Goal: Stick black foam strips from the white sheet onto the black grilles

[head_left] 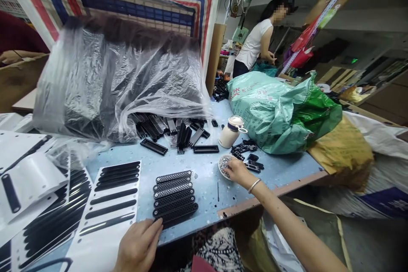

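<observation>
My right hand [239, 172] reaches into a small white bowl [219, 171] of tiny silvery metal parts [225, 162]. Its fingers are pinched together, and their tips are hidden among the parts. At the front edge of the table, my left hand [140, 243] has its fingers drawn together, the tips against the left end of the nearest black textured strip [177, 213]. That strip lies in a close row with several others, some with silvery dots at their ends. A thin dark rod [218, 191] lies between the row and the bowl.
A white lidded bottle [230, 132] stands behind the bowl, beside loose black plastic pieces [251, 159]. More black parts [181, 136] spill from under a clear plastic sheet [153, 80]. Sheets with black strips [110, 204] cover the left. A green sack [270, 110] fills the right; a co-worker [255, 42] stands beyond.
</observation>
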Tool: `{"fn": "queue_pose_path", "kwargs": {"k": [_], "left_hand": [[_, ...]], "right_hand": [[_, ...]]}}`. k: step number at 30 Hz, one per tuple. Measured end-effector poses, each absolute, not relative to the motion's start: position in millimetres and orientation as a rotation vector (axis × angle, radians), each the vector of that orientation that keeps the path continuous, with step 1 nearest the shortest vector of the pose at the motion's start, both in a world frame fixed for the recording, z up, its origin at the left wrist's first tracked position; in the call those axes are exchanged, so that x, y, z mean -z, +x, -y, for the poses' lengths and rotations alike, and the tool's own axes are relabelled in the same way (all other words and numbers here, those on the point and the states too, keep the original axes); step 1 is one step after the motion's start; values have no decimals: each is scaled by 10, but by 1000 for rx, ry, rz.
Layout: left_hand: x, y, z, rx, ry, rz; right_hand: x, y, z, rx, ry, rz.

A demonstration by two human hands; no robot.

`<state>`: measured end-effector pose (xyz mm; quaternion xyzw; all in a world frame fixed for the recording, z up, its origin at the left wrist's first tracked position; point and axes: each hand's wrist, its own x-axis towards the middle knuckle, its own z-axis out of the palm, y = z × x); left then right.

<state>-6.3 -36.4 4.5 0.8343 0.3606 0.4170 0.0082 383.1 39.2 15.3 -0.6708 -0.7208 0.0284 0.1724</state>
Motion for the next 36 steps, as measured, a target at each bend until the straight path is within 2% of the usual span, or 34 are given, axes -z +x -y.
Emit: {"fn": "queue_pose_path", "kwargs": {"k": [25,36], "left_hand": [[-48,-9,422,-1306,2574,-1247],[-203,80,578,-1159,2501,-1208]], "right_hand": [[64,3997,-196,38,-1805,1878],[51,3957,-161,85,-1682,1808]]}}
